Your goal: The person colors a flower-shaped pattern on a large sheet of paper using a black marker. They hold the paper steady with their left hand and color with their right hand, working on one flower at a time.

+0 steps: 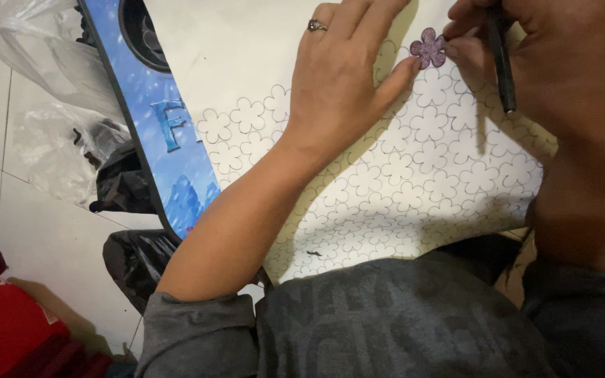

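Just past the fingertips of my left hand point(341, 91), which lies open and flat on the flower-patterned sheet point(400, 175), sits the glittery purple flower point(428, 47), touching the middle fingertip on one side and the fingers of my right hand point(547, 63) on the other. That right hand is closed around a black pen point(502, 63), tip pointing back toward my wrist, while its fingertips pinch at the flower. I judge the main risk is the flower landing crooked over its printed outline, since the pen crowds the pinch. The sheet could also creep if my left palm lifts. Left of that forearm, the blue board point(169, 147) and plastic bags point(57, 133) lie well apart.
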